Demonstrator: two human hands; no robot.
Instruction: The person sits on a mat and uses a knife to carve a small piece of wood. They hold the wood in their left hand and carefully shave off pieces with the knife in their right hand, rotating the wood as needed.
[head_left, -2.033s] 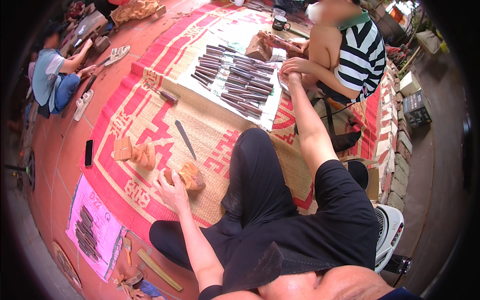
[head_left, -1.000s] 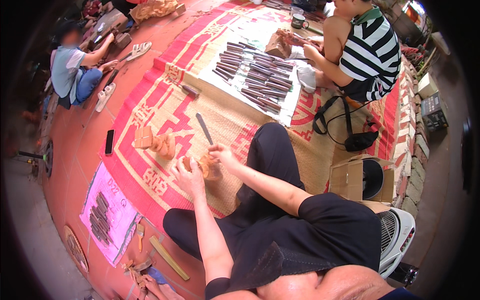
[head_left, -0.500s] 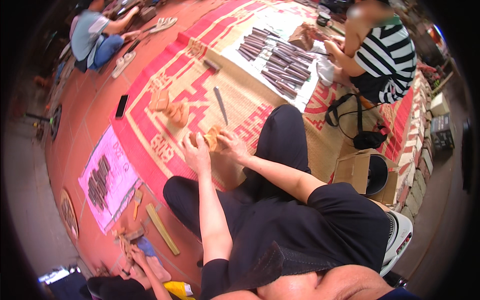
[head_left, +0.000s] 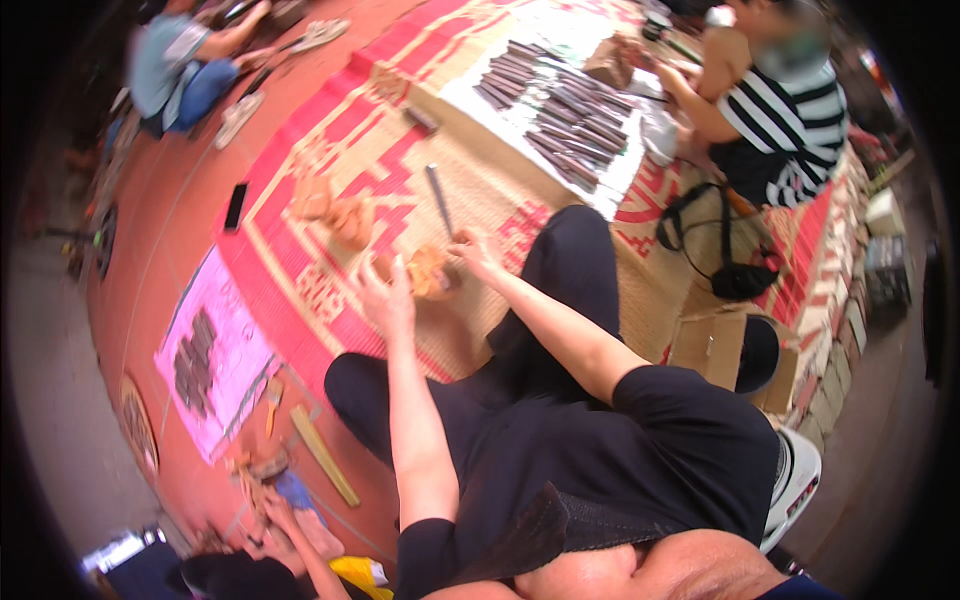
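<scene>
A light-brown carved wooden piece (head_left: 430, 272) is between my hands, low over the mat. My left hand (head_left: 385, 295) curls its fingers and thumb at the left side of this piece; part of the grip is hidden. My right hand (head_left: 477, 254) is apart from the piece, its fingertips closed at the near end of a thin grey metal carving tool (head_left: 438, 195). The tool still lies on the mat, pointing away from me. Just beyond my left hand rests another carved wooden piece (head_left: 350, 222), beside a smaller wooden block (head_left: 312, 198).
Many dark tools lie on a white sheet (head_left: 622, 190) ahead right, near a person in stripes (head_left: 795, 115). A phone (head_left: 236, 206) is at the mat's left edge. To the left are a pink sheet (head_left: 230, 345), a brush (head_left: 273, 392) and a wooden strip (head_left: 325, 455).
My right hand has left the carved wooden piece and moved up to the near end of the metal tool. My left hand stays by the piece. The view has shifted slightly.
</scene>
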